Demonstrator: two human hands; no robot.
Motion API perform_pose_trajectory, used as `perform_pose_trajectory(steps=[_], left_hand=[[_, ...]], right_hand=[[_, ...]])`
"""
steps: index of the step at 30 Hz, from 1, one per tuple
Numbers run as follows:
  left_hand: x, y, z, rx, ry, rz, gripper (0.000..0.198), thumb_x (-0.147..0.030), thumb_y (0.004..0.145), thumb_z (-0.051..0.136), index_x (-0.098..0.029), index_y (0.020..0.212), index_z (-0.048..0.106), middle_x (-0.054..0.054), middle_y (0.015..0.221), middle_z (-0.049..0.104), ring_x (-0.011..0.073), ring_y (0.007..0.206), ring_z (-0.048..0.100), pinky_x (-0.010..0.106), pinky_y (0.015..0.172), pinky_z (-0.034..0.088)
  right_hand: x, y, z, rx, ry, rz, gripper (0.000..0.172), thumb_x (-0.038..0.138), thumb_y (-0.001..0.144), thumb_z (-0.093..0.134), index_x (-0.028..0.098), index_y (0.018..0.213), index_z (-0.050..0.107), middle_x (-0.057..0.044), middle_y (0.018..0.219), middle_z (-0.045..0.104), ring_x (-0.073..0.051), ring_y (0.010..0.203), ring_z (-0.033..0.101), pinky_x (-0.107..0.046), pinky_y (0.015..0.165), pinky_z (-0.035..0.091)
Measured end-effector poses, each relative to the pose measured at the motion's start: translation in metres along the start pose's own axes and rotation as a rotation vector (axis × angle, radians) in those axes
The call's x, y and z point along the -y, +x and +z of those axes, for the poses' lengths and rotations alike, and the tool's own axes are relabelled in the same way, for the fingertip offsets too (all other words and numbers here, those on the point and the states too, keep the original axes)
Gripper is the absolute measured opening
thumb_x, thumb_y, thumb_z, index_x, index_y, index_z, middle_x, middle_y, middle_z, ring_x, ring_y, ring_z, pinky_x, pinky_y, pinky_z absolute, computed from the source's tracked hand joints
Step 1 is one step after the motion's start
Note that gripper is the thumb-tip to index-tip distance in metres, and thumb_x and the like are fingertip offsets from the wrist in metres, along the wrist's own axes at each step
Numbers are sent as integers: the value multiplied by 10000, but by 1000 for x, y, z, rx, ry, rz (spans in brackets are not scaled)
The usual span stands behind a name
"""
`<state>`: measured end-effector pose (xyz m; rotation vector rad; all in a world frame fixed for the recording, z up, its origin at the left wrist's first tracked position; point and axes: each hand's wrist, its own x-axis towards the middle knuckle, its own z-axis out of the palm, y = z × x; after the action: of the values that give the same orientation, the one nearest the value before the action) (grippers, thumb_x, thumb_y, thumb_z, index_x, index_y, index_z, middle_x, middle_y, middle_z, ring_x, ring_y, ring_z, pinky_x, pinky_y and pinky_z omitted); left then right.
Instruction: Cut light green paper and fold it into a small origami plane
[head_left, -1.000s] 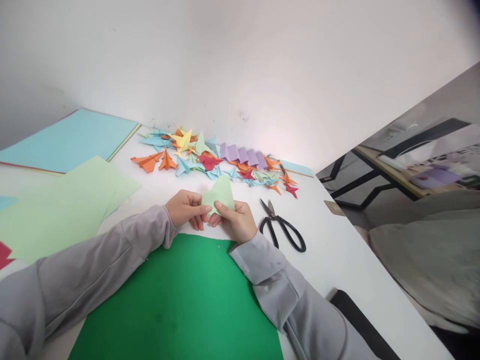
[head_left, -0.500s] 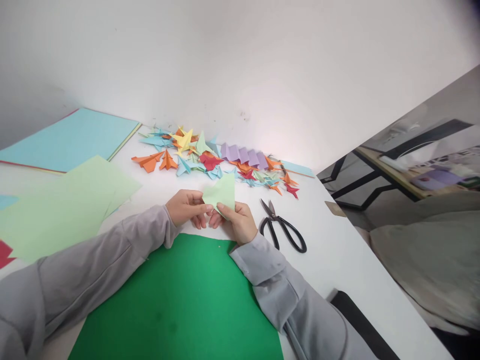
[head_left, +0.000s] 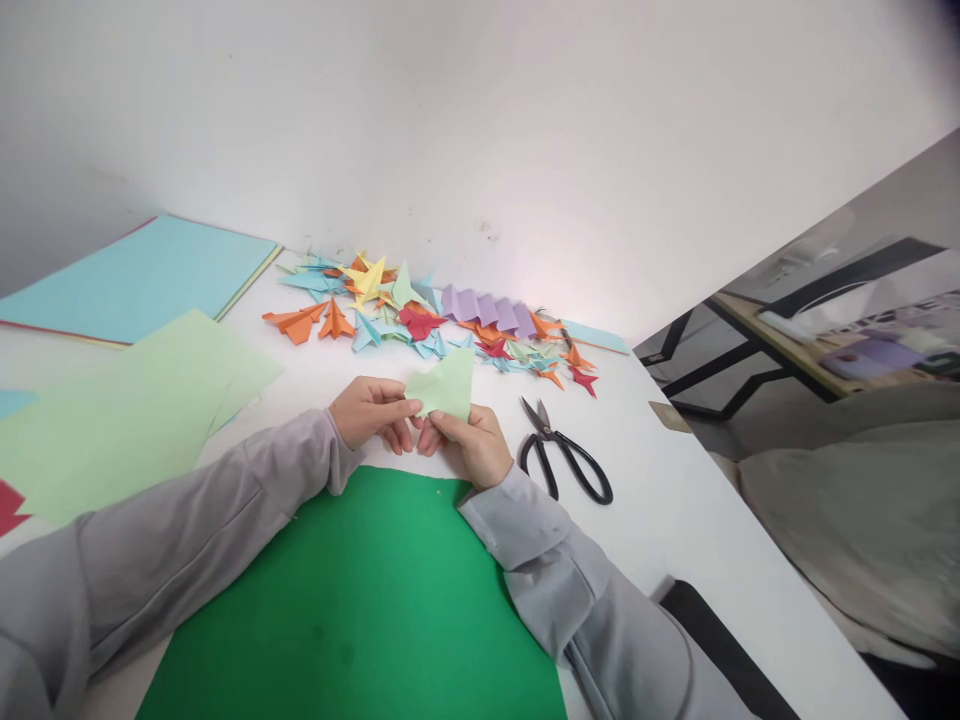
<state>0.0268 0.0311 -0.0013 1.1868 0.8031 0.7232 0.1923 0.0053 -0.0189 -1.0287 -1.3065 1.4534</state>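
Between my two hands is a small piece of pale green paper (head_left: 448, 384), raised a little above the table near the far edge of a dark green sheet (head_left: 360, 590). My left hand (head_left: 373, 412) pinches its lower left corner between thumb and fingers. At its lower right edge, my right hand (head_left: 478, 440) grips it with the thumb in front and the fingers behind. The fingers behind the paper are partly hidden. Right of my right hand lie black-handled scissors (head_left: 564, 450), their blades slightly apart.
Folded paper shapes (head_left: 420, 322) in many colours line the wall, with a purple pleated strip (head_left: 489, 311) among them. Large pale green sheets (head_left: 142, 410) and a stack topped with light blue paper (head_left: 150, 275) lie at left. A black object (head_left: 720, 645) sits at the near right edge.
The thumbs have shifted slightly on the pale green paper, and its top corner has moved a touch to the right. Everything else looks the same.
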Motion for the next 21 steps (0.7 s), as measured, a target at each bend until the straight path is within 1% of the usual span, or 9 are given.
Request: perform_pose_trajectory(steps=[3,7,10,15,21], left_hand=[[0,0,1,-11,19,15,463,-504,521,791,-92,627,609,39,440,606,140,397,581,238,405,484],[2,0,2,-30,27,22,451,-508,557,772,-93,597,600,41,437,607,133,394,583,229,405,485],[3,0,2,-47,24,21,437,-490,548,782,-100,571,588,38,440,609,134,395,588,231,401,489],[3,0,1,-32,23,-2,422,-463,532,798,-95,564,592,40,431,605,131,382,579,223,387,482],[1,1,1,-44,8,-16,415,-436,502,815,-95,550,584,44,451,610,143,386,585,233,376,484]], right_hand=[[0,-1,0,4,-2,15,357,472,684,670,142,547,658,-33,492,640,-122,444,569,-240,485,418],[0,-1,0,27,3,32,361,482,671,680,146,539,661,-30,474,627,-125,441,562,-247,483,426],[0,0,0,42,-10,20,364,492,664,691,147,550,671,-31,484,628,-121,445,553,-250,486,433],[-1,0,0,41,1,14,349,491,656,701,147,597,688,-26,496,635,-121,449,556,-250,487,440],[-1,0,1,23,19,7,339,481,648,710,148,595,676,-21,490,633,-115,434,549,-244,473,431]])
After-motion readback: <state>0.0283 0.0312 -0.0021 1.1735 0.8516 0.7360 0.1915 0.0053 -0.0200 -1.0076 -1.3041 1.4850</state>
